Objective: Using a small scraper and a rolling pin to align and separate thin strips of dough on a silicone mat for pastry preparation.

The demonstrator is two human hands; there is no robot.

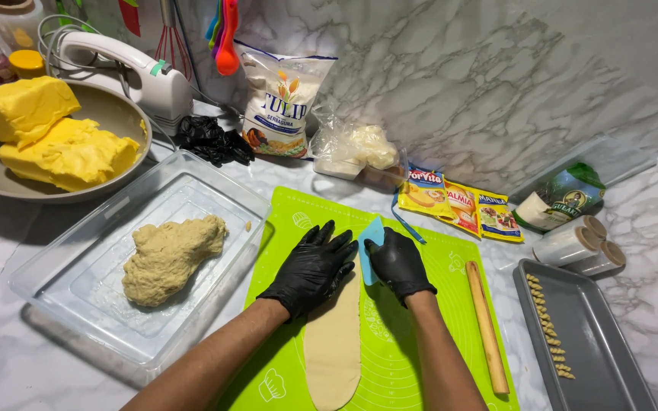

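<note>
Hands [356, 262] on dough strip [333, 342], scraper [371, 240] in right

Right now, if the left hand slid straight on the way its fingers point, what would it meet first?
The left hand points up and right along the dough strip. It would probably meet the blue scraper held by the right hand first; depth is hard to judge.

A white marble counter [649, 304] carries a green mat [420, 335], clear tub [62, 304] and grey tray [611, 358].
</note>
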